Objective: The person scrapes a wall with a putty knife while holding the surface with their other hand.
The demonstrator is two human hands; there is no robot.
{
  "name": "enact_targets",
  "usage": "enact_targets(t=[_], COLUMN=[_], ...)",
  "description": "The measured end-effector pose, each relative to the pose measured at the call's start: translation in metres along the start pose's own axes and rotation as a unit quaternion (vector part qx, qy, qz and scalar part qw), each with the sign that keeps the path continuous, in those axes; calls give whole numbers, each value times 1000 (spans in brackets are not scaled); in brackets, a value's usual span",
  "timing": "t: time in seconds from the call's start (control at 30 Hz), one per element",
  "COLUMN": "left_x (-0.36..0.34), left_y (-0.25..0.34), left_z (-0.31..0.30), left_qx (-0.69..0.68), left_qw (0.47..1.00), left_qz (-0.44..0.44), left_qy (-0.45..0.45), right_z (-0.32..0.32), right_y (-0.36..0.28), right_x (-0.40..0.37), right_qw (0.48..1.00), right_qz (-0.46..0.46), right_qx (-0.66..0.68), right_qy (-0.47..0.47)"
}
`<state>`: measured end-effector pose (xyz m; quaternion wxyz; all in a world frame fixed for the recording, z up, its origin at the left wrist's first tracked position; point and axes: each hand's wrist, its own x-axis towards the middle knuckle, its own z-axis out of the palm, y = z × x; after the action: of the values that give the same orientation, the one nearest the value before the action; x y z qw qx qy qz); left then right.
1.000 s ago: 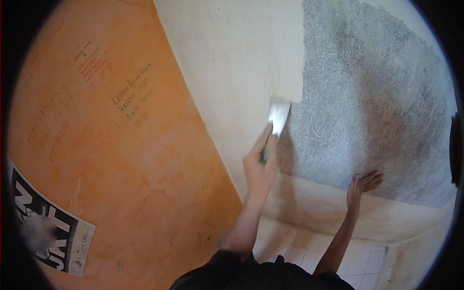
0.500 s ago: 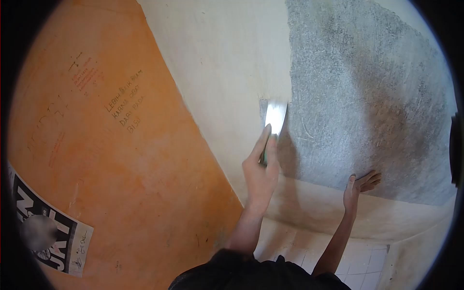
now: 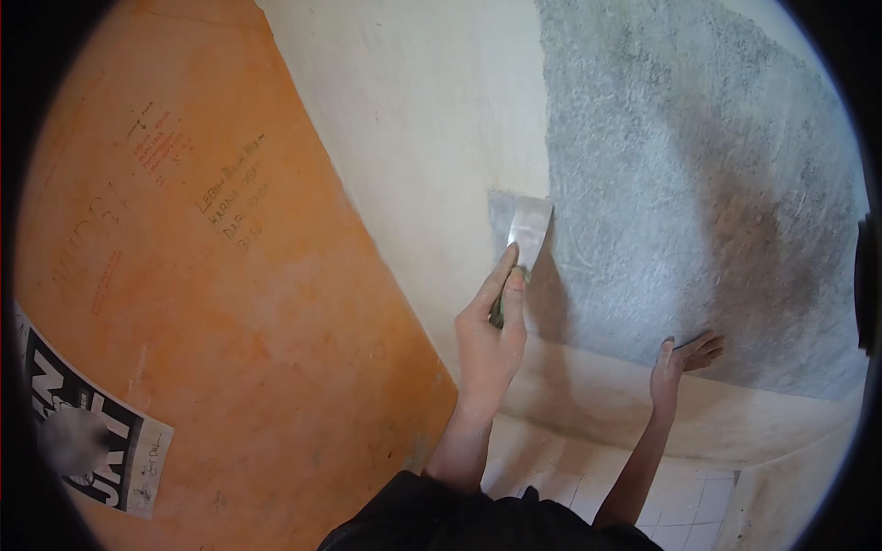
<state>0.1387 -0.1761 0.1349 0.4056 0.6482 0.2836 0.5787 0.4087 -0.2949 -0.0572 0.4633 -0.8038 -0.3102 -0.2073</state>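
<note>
My left hand (image 3: 491, 344) is wrapped round the dark green handle of a putty knife (image 3: 530, 228), with the forefinger stretched along its metal blade. The blade lies against the wall where a cream coating (image 3: 441, 119) meets a rough grey area (image 3: 625, 165). A small grey patch (image 3: 500, 213) shows just left of the blade. Lower on the right, my right hand (image 3: 684, 356) rests with its fingers spread near the lower edge of the grey area, palm toward the wall.
An orange wall (image 3: 276, 331) with handwriting meets the cream wall at a slanting corner on the left. A black-and-white poster (image 3: 138, 459) is stuck on it. White tiles (image 3: 680, 514) show below the right arm. A shadow falls across the grey area.
The putty knife has shifted slightly down and right, and the bright glare on its blade is gone. More of the grey patch shows to its left. The right hand stays nearly in place.
</note>
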Motion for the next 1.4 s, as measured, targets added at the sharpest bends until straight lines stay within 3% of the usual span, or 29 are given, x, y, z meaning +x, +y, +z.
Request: enact_targets(t=[0.2, 0.3, 0.43, 0.53, 0.67, 0.8, 0.83, 0.87, 0.93, 0.97, 1.07, 1.17, 1.27, 1.4], left_x=[-30, -1, -13, -31, 29, 26, 13, -8, -31, -20, 22, 21, -27, -9], left_y=[-38, 8, -8, -21, 13, 33, -1, -17, -34, -41, 8, 31, -30, 0], left_z=[7, 3, -4, 6, 27, 16, 16, 17, 18, 20, 23, 20, 19, 26], left_qx=[4, -7, -27, -12, -17, 26, 43, 44, 23, 44, -19, -44, 8, -10], left_qw=[1000, 1000, 999, 1000, 994, 998, 990, 990, 999, 996, 998, 998, 1000, 1000], left_qz=[10, -25, -43, -20, 102, 51, 130, 133, -21, 77, 51, 28, -14, -6], left_qy=[14, 0, -5, -4, 42, 13, 29, 29, -19, 8, 37, 37, -24, 16], right_z=[-11, -10, -5, -6, -9, -13, -12, -11, -8, -8, -10, -13, -10, -14], right_y=[-13, -7, 3, 4, 1, 4, 7, 11, 14, 15, 12, 14, 17, 10], right_x=[0, -2, 3, 2, 0, 1, 0, -2, -1, 0, 0, -3, -4, -7], right_qw=[1000, 1000, 999, 1000, 1000, 1000, 999, 999, 999, 999, 999, 999, 999, 999], right_qz=[-2, -2, -16, 0, 2, 3, -5, -4, -9, -5, -21, -17, -21, -8], right_qx=[1, -6, -20, -13, -11, -21, -26, -23, -36, -36, -25, -11, -19, -4], right_qy=[8, 9, 20, 5, -9, -21, -23, -21, -28, -26, -32, -39, -37, -49])
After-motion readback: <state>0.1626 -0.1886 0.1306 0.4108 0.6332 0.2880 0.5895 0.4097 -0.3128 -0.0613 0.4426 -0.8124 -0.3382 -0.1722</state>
